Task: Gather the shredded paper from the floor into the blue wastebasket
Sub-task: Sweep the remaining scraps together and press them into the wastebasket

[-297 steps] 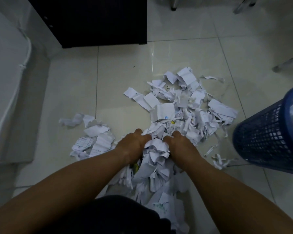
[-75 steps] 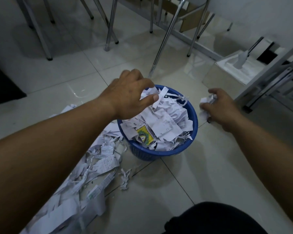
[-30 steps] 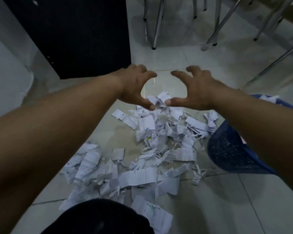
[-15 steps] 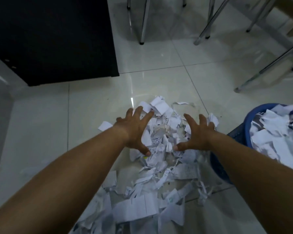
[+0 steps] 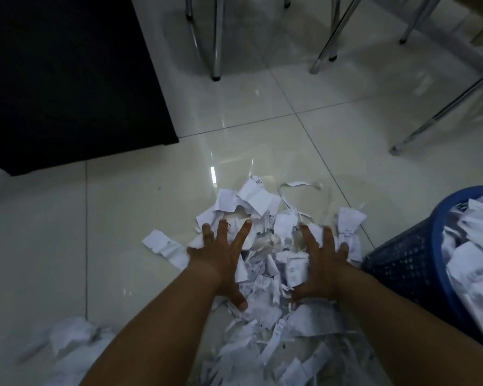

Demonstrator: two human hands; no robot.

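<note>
1. Glossy pale floor tiles [image 5: 262, 129] fill my view. A black cabinet [image 5: 67, 79] sits at 10 o'clock, and metal chair legs [image 5: 216, 37] stand from 12 round to 2 o'clock.
2. The shredded paper [image 5: 265, 277] lies in a loose heap from the centre down to 6 o'clock, with a separate blurred clump [image 5: 73, 335] at 8 o'clock. The blue wastebasket [image 5: 402, 263] stands at 4 o'clock, just beside the heap, and scraps are already piled to its rim.
3. The left hand [image 5: 221, 260] rests on the heap's 9 o'clock flank and the right hand [image 5: 322, 268] on its 3 o'clock flank. Both are palm down with fingers straight and spread, and neither grips anything yet.
4. I judge this to be the start of a scoop, with the hands bracketing the far part of the heap.
5. The next move calls for drawing the hands together, curling the fingers under the scraps and squeezing a bundle. That bundle then has to be carried over to the basket at 4 o'clock.
6. The basket looks nearly full, so the load may need pressing down. The thin curled strip [image 5: 301, 185] at the heap's 12 o'clock edge and the 8 o'clock clump will likely need their own passes.
</note>
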